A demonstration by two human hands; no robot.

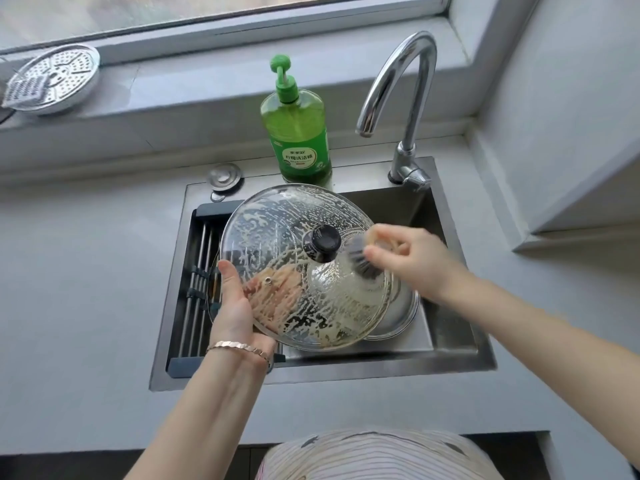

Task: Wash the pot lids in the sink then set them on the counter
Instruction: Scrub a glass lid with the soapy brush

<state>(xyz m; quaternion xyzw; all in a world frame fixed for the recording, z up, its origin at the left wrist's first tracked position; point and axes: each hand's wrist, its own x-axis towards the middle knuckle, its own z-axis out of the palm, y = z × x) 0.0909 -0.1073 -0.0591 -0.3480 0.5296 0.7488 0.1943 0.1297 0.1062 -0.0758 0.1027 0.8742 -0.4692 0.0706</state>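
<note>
Over the sink [346,372], the left hand [235,306] gripped the soapy glass lid [270,230] at its near-left rim, thumb above, fingers beneath. The right hand [412,258] pinched a brush [363,261] against the glass, just right of the knob [322,242]. A steel pot [398,317] sat below; a soap bottle [298,133] and faucet [408,98] stood at the far edge.

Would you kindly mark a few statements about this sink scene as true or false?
1. The round glass lid with the black knob is covered in suds. True.
2. The left hand holds the dark-bristled brush. False: the right hand holds it; the left grips the lid.
3. Water runs from the curved chrome faucet. False: no stream shows.
4. The green pump bottle of dish soap stands behind the steel sink. True.
5. The perforated round metal plate lies in the sink. False: it rests on the window ledge.
</note>
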